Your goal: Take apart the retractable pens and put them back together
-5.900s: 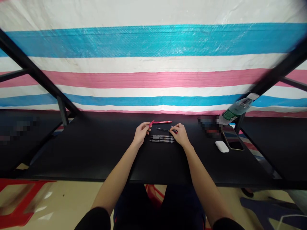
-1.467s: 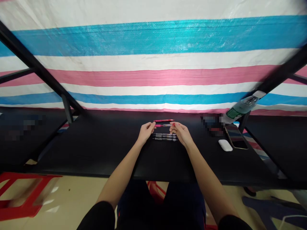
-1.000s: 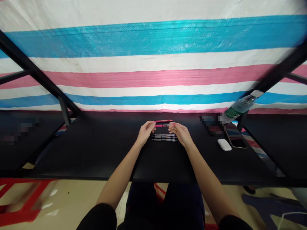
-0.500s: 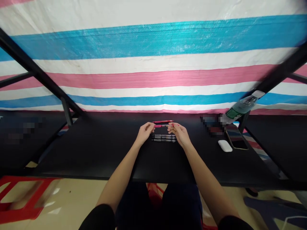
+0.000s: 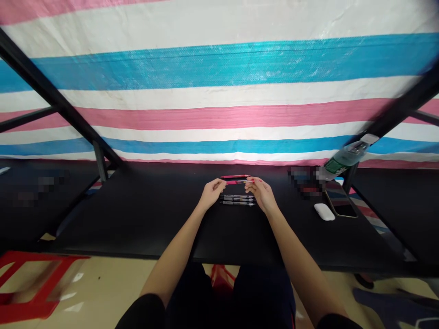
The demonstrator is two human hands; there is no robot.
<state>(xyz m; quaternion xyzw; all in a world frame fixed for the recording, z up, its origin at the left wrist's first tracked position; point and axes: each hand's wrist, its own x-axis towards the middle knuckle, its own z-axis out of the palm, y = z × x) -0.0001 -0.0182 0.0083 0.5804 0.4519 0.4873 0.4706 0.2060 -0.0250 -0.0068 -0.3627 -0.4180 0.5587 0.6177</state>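
Note:
Between my two hands a red pen [image 5: 235,182] lies sideways, held above the black table. My left hand [image 5: 213,192] pinches its left end, and my right hand [image 5: 261,191] grips the other end, with its fingertips partly hiding that tip. Just beyond it, a second red pen [image 5: 235,176] rests on the table. On the near side of my hands, several clear pens with dark grips [image 5: 238,200] lie side by side in a row.
To the right are a white earphone case [image 5: 324,212], a phone [image 5: 343,203] and a leaning plastic bottle [image 5: 346,160]. Slanted black frame bars [image 5: 65,107] flank the black table [image 5: 137,214]. Behind hangs a striped tarp [image 5: 212,116]. A red stool [image 5: 41,288] stands at lower left.
The whole view has shifted slightly, so the hands and table appear a little further right and lower. Both hands keep the same red pen between them.

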